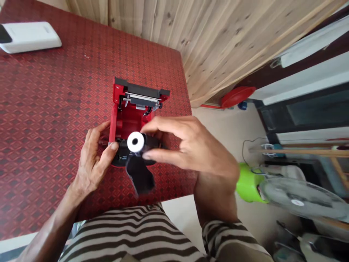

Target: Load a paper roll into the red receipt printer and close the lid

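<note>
Right hand (188,142) – fingers clamped on black roll with white ring-shaped end (140,144), flap (140,176) dangling – over open red-and-black plastic box (112,122). Left hand (94,156) pinches box's left wall; red diamond-patterned table (68,91) beneath.

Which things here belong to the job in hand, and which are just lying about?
In the job:
open red device, in the left hand
white-ended roll, in the right hand

Lying about:
white object
green container
red round object
</note>
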A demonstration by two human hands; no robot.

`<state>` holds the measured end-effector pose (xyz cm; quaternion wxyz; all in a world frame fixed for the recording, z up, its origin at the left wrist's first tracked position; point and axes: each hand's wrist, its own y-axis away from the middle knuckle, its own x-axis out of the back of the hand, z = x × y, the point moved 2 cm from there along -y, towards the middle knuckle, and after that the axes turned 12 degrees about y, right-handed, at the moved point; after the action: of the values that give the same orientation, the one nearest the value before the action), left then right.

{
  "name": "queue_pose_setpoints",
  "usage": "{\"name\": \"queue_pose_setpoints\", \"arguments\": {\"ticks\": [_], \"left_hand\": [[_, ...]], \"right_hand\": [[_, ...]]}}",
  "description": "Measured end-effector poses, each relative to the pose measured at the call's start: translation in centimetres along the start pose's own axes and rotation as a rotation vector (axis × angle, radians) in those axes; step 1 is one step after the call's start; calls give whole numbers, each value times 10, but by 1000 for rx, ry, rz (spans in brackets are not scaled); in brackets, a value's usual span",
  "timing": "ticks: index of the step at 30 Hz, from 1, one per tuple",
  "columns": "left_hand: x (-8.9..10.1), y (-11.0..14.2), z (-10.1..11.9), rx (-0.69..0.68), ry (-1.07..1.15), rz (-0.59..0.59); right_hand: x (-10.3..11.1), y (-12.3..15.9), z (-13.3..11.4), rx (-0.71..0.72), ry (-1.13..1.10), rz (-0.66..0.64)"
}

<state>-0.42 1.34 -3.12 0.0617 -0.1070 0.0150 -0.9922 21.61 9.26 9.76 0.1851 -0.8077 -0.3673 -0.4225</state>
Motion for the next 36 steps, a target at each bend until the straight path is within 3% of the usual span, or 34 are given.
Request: {"name": "queue_pose_setpoints", "arguments": {"ticks": [4, 7, 11, 19, 28, 36], "left_hand": [[0, 2, 1, 1, 23, -9], [-1, 3, 2, -4, 20, 0], [-1, 4, 4, 1, 16, -1], [-1, 1, 1, -15, -10, 4], [-1, 3, 2, -6, 23, -8], [-1, 3, 2, -10, -4, -11]], "right_hand": [[-22, -25, 7, -81, 242, 52], [-33, -31, 8, -69, 287, 51], [-36, -25, 9, -77, 203, 55], [-38, -14, 6, -196, 311, 13], [-58, -43, 9, -289, 575, -125], [-64, -58, 20, -341, 690, -144]]}}
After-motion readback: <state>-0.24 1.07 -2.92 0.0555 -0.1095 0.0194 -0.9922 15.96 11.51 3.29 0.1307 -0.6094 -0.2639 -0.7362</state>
